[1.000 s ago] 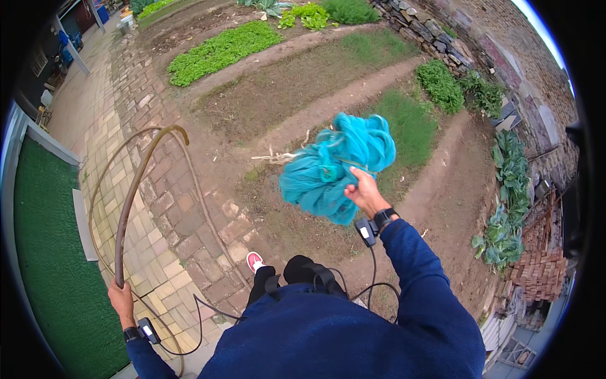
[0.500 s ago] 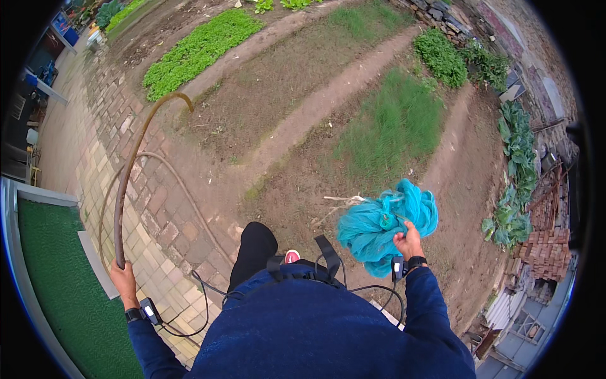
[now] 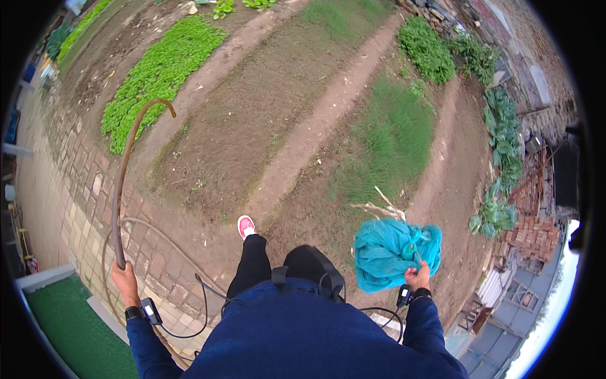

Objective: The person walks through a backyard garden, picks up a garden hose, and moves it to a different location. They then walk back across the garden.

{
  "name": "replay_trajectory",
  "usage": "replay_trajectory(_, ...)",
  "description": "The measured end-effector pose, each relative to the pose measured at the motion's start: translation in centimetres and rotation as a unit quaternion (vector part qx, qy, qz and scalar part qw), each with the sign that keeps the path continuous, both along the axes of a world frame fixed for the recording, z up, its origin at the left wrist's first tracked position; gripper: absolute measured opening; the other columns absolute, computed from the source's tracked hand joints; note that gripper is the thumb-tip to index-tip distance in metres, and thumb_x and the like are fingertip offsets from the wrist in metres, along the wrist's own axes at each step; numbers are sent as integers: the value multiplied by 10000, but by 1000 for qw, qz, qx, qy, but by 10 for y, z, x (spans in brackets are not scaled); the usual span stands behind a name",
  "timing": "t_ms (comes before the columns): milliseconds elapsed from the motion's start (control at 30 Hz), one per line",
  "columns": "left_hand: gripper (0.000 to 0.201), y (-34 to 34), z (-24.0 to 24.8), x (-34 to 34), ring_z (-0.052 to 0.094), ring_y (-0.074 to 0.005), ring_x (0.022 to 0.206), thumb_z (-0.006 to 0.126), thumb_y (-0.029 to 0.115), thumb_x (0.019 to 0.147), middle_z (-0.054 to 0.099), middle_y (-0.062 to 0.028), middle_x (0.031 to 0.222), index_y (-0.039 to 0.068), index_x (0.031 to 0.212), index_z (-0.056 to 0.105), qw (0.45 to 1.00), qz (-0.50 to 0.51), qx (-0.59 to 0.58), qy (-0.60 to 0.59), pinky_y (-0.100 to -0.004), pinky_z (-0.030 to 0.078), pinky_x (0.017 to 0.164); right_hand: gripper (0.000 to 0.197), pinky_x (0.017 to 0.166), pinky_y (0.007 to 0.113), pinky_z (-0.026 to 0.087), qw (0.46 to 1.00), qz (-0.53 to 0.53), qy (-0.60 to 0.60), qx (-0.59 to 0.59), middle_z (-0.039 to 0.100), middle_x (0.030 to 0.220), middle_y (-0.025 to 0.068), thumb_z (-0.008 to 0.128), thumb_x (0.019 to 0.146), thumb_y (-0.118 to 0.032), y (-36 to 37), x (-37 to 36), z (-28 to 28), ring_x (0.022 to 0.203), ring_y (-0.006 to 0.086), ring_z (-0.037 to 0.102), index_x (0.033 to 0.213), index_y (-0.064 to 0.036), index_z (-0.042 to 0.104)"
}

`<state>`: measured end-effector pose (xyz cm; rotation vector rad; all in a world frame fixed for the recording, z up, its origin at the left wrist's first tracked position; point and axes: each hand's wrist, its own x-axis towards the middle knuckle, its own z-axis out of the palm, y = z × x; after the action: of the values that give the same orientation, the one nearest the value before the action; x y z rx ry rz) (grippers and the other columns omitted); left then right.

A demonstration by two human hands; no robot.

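Observation:
A long brown hose (image 3: 120,189) is gripped in my left hand (image 3: 125,282), fingers wrapped round it. From there it rises, and its free end bends over in a hook above the dirt. A further loop of hose trails below over the paving. My right hand (image 3: 417,276) is closed on a bunched-up teal net (image 3: 394,256), held out at my right side over the soil. Pale, thin sticks (image 3: 382,208) poke out beyond the bundle's far side. Each wrist wears a dark band with a small cabled device.
Ahead run soil beds split by a bare dirt path (image 3: 315,126). Leafy greens (image 3: 167,69) grow at left, grassy shoots (image 3: 398,139) at right. Brick paving (image 3: 82,183) and a green mat (image 3: 76,322) lie to my left. Stacked bricks (image 3: 533,234) and cabbage-like plants (image 3: 505,151) line the right.
I have stepped forward; my shoe now shows ahead by the dirt path. The beds and green mat have shifted in view. Hose and net stay in my hands, the net bundle slightly lower.

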<state>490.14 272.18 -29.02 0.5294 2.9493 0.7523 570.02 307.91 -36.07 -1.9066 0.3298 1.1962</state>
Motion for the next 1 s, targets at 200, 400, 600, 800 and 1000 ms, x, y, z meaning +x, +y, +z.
replay_trajectory(200,174,180,12,-84,498,-236,566,541,93,715,526,-149,636,-47,818,542,997,-42,-53,27,-382,401,556,232,474,273,407,998,-48,16,43,365,549,-12,575,791,-320,110,-35,10,456,111,399,844,-166,409)
replay_trajectory(400,211,388,27,-107,522,-361,573,549,145,715,541,-203,621,-32,829,556,987,-94,-100,80,-423,409,570,264,492,300,410,991,-111,68,32,378,571,0,604,776,-308,271,-64,-57,472,128,410,879,-171,403)
replay_trajectory(600,158,594,62,-103,521,-294,565,544,121,711,521,-179,617,-25,770,523,987,-122,-54,86,-393,423,581,290,510,297,411,990,-108,73,45,360,588,4,619,750,-288,423,-66,-42,491,131,391,886,-163,395)
replay_trajectory(800,150,794,57,-83,434,-196,527,559,112,716,464,-113,583,-23,754,505,986,-156,35,43,-348,390,534,283,511,294,413,987,-101,57,114,364,586,0,619,758,-288,589,-58,10,467,126,392,893,-171,401)
replay_trajectory(1000,125,1033,34,-37,390,-134,536,565,96,732,433,-52,575,-11,732,500,973,-198,119,27,-311,365,509,255,490,273,414,986,-130,41,94,365,546,-13,622,753,-285,743,-58,41,465,115,403,828,-160,412)
